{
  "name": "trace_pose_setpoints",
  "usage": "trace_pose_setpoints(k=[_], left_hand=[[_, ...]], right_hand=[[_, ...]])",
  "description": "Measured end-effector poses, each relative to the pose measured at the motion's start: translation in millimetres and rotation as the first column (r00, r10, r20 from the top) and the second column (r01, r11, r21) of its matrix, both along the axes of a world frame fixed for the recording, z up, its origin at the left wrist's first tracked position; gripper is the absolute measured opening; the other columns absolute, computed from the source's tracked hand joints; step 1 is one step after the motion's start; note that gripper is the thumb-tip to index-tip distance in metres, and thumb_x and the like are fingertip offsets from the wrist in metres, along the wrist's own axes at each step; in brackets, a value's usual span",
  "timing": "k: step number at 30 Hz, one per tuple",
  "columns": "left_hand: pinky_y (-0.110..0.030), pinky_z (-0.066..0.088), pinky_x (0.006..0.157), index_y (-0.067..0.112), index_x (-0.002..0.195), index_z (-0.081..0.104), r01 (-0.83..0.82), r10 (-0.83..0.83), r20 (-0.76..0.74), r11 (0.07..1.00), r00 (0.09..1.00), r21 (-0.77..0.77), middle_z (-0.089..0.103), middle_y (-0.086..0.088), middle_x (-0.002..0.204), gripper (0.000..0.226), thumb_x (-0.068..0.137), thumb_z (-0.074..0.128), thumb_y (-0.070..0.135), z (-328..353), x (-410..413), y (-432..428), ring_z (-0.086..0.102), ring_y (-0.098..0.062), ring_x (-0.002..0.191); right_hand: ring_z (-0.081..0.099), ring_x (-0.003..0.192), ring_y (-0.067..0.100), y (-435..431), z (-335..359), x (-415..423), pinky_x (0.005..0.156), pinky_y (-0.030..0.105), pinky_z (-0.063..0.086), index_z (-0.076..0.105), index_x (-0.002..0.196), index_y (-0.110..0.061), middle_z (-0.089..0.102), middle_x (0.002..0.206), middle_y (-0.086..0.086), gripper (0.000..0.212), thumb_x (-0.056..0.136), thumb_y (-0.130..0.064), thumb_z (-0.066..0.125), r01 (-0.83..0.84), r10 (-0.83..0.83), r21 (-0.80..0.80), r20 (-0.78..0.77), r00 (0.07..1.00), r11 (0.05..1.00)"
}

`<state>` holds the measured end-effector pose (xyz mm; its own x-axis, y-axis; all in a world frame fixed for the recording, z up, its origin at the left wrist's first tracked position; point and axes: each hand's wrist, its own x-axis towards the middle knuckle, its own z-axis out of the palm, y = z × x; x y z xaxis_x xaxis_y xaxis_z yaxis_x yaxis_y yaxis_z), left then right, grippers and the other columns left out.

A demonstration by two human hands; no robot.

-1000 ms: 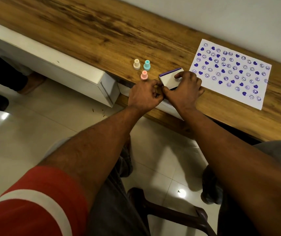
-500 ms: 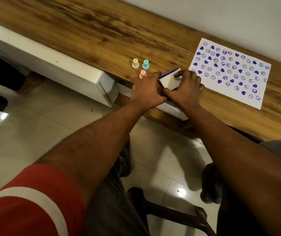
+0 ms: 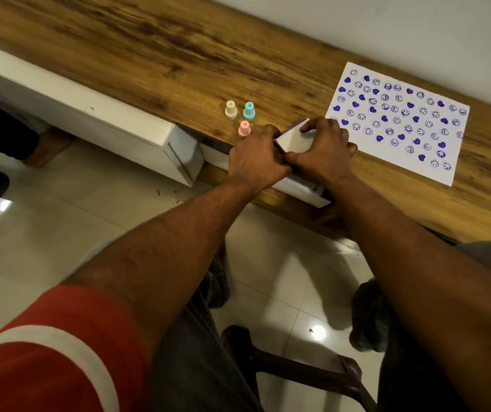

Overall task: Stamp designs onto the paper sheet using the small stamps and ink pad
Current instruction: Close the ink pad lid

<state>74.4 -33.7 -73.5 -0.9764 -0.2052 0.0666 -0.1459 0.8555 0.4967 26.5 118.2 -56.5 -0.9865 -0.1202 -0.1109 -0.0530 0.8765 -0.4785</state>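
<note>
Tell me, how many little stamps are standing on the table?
3: a cream stamp and a teal stamp side by side, and a pink stamp nearer the left hand. Another could hide under the hands.

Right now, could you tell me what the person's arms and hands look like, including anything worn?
Both the left hand and right hand are bare, with no gloves, rings or watch visible. The left arm has a short red sleeve with a white band near its hem. The right forearm is bare; no sleeve shows.
</note>
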Motion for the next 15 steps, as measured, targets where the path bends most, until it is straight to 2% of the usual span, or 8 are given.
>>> trace_pose_setpoints(k=[6, 10, 15], left_hand=[[-0.036, 0.056, 0.078, 0.021, 0.135, 0.056, 0.027, -0.027, 0.006, 1.0, 1.0, -0.007, 0.073, 0.0, 0.117, 0.083, 0.067, 0.081, 0.062, 2, 0, 0, 0.07, -0.022, 0.106], [-0.032, 0.048, 0.072, 0.023, 0.134, 0.056, 0.049, -0.049, 0.005, 0.999, 0.999, -0.017, 0.073, 0.001, 0.115, 0.084, 0.066, 0.077, 0.067, 2, 1, 0, 0.07, -0.022, 0.104], [-0.032, 0.048, 0.072, 0.022, 0.134, 0.055, 0.055, -0.056, -0.013, 0.998, 0.998, -0.007, 0.073, -0.001, 0.115, 0.082, 0.068, 0.075, 0.066, 0, 1, 0, 0.071, -0.023, 0.104]], right_hand=[[0.045, 0.13, 0.028, -5, 8, 0, 0.101, 0.053, 0.034, 0.047, 0.138, -0.034, 0.05, 0.139, 0.001, 0.087, 0.061, -0.064, 0.075, -0.004, 0.002, 0.026, 0.042, 0.999, 1.0], [0.044, 0.131, 0.028, -6, 11, -2, 0.101, 0.055, 0.034, 0.041, 0.146, -0.03, 0.048, 0.14, 0.001, 0.099, 0.06, -0.063, 0.076, -0.008, 0.004, 0.062, 0.072, 0.997, 0.998], [0.048, 0.128, 0.029, -7, 11, 0, 0.1, 0.055, 0.036, 0.044, 0.146, -0.028, 0.053, 0.139, 0.001, 0.098, 0.062, -0.07, 0.07, -0.032, 0.031, 0.133, 0.01, 0.999, 0.991]])
